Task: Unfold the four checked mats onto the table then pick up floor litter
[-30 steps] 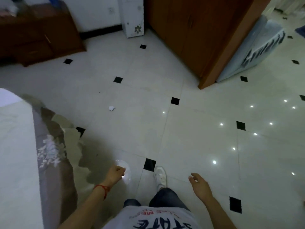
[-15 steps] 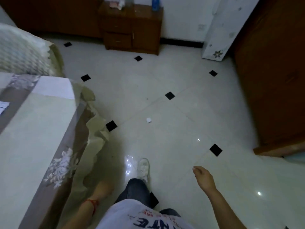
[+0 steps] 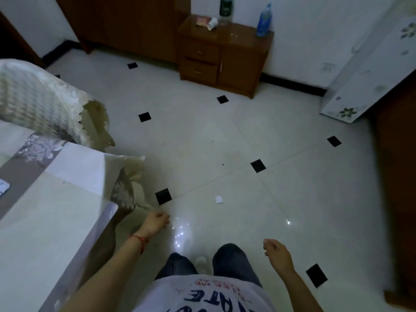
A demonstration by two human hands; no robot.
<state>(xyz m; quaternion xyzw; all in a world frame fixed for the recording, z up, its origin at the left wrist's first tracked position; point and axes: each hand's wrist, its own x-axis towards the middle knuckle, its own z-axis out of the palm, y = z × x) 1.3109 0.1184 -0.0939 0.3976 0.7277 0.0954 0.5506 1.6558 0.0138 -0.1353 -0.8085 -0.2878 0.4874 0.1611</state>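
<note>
A small crumpled white scrap of litter [image 3: 218, 199] lies on the glossy white tiled floor, a step ahead of my feet. My left hand [image 3: 156, 222] hangs low beside the table corner, fingers loosely curled, holding nothing. My right hand [image 3: 275, 249] hangs at my right side, fingers loosely curled and empty. The table [image 3: 45, 221] stands on my left under a pale cloth with a grey floral border. No checked mat shows clearly; only a small pale corner of something [image 3: 3, 186] lies at the table's left edge.
A chair with a cream lace cover [image 3: 33, 97] stands beyond the table. A wooden nightstand [image 3: 222, 57] with a blue bottle [image 3: 263, 20], a dark can and a tipped cup is against the far wall. A white floral cabinet [image 3: 369, 70] and dark wooden furniture [image 3: 398, 176] line the right.
My view has swung left and I have stepped forward, so the litter now lies closer, nearer my feet. My left hand has come forward by the table corner. Both hands stay empty.
</note>
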